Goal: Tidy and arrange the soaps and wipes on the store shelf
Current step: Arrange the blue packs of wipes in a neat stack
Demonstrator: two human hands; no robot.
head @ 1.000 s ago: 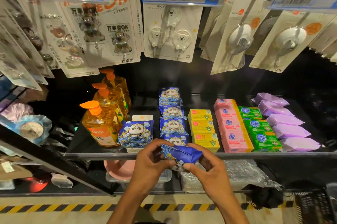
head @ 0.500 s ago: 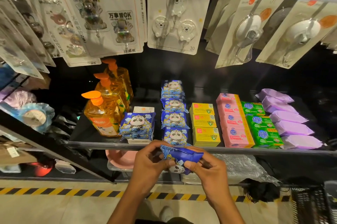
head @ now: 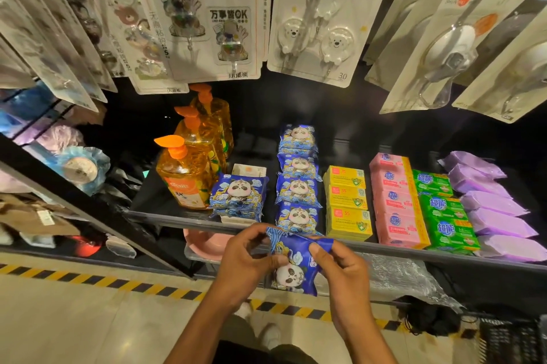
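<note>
Both hands hold one blue panda wipes pack (head: 296, 266) in front of the shelf edge (head: 177, 220), its panda face toward me. My left hand (head: 245, 260) pinches its left side and my right hand (head: 340, 266) pinches its top right corner. On the shelf behind stands a row of the same panda packs (head: 298, 186), with a separate stack (head: 238, 194) to the left. To the right lie yellow soap boxes (head: 347, 203), pink soap bars (head: 395, 203), green soap bars (head: 444, 209) and purple wipes packs (head: 491, 203).
Orange pump bottles (head: 189, 168) stand at the shelf's left. Carded hooks (head: 319, 35) hang above the shelf. Below it sit a pink basin (head: 204, 242) and a plastic-wrapped bundle (head: 396, 274). A yellow-black stripe (head: 88, 280) marks the floor, and a black basket (head: 509, 340) sits low right.
The pack has come down and toward me, away from the shelf edge, and turned so its panda face shows. Both hands kept hold of it.
</note>
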